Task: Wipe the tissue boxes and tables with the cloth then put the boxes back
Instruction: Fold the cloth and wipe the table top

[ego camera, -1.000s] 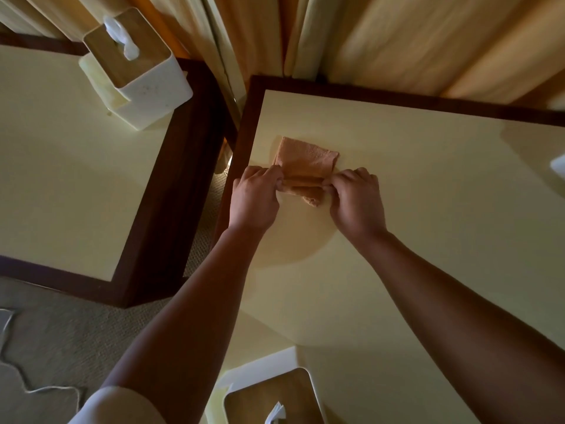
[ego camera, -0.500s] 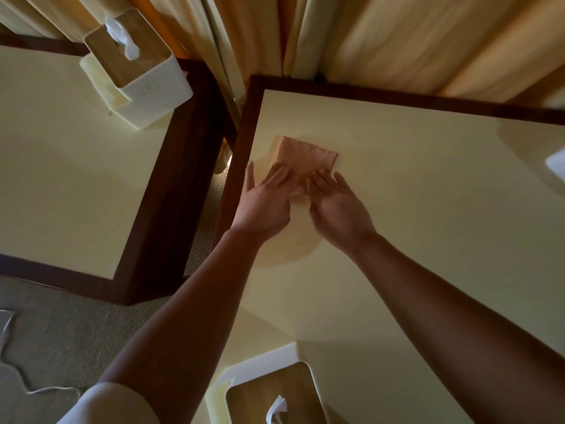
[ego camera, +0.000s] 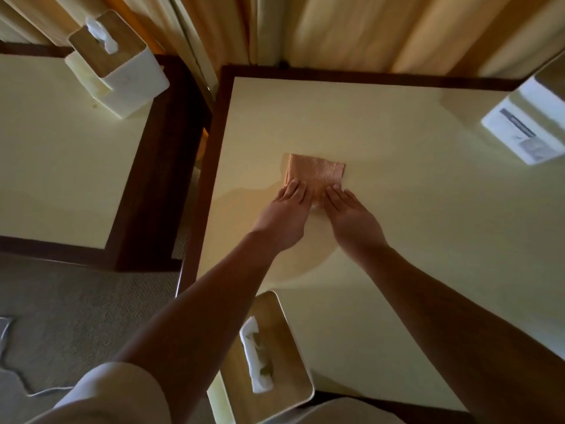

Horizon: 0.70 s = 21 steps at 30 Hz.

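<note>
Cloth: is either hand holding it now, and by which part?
Neither grips it. The left hand and right hand lie flat, fingers straight, fingertips pressing the near edge of the folded cloth against the table.

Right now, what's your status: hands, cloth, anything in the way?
Both flat, left hand and right hand pressing folded cloth on table. Clear of it: near tissue box, far box.
</note>
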Available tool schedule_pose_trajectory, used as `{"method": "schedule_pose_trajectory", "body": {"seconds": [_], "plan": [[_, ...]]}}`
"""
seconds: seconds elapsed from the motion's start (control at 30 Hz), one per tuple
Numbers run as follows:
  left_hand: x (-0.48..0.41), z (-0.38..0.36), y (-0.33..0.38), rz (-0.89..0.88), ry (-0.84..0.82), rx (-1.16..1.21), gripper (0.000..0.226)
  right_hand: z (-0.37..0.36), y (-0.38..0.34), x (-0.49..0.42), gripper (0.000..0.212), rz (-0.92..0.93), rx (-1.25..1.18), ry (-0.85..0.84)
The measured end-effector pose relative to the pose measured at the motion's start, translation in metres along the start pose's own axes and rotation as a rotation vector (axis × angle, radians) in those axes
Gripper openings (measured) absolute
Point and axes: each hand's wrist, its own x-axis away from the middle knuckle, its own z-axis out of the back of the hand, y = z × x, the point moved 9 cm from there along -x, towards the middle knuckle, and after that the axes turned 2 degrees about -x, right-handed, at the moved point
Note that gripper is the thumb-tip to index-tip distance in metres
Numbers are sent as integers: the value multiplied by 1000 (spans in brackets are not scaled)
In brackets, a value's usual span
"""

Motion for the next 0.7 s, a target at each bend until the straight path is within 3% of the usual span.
{"method": "schedule_pose_trajectory", "body": {"seconds": [0.3, 0.57, 0.7], "plan": [[36, -34, 126, 42, -206, -34, 80, 19, 27, 136, 52, -28, -5, -24], [112, -69, 205, 48, -205, -13, 77, 38, 17, 244, 45, -14, -67, -12], [153, -90, 230, 94, -245, 18, 76, 45, -5, 290, 64, 1, -110, -32]]}}
